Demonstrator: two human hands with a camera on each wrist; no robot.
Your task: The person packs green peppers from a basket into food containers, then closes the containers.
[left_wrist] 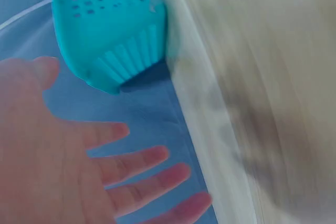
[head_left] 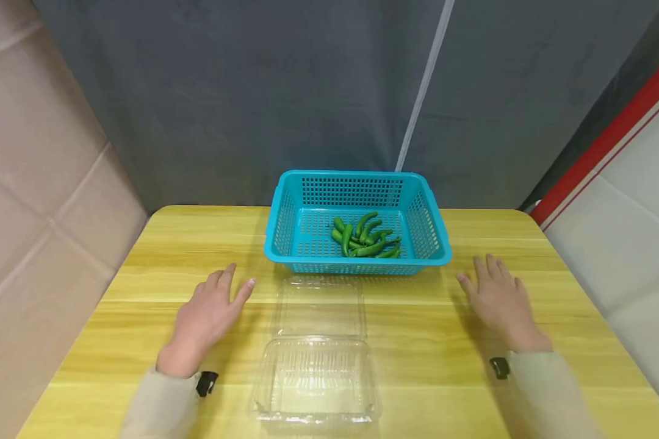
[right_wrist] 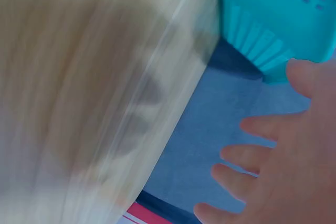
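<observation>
My left hand [head_left: 207, 317] is held over the left part of the wooden table, fingers spread, holding nothing. On the other side my right hand [head_left: 500, 300] also has its fingers extended, to the right of a blue plastic basket [head_left: 357, 266]. Several green chili peppers [head_left: 370, 242] lie in a heap in the basket, toward its right front. Between the hands, a clear plastic clamshell box [head_left: 315, 378] lies open with its lid [head_left: 320, 308] toward the basket. Both wrist views show spread fingers apart from the basket [left_wrist: 110, 40].
The wooden table [head_left: 417, 366] ends at a grey curtain [head_left: 252, 110] behind the basket. A pale padded wall [head_left: 44, 183] stands on the left. White panels [head_left: 637, 244] with a red strip [head_left: 609, 143] border the right side.
</observation>
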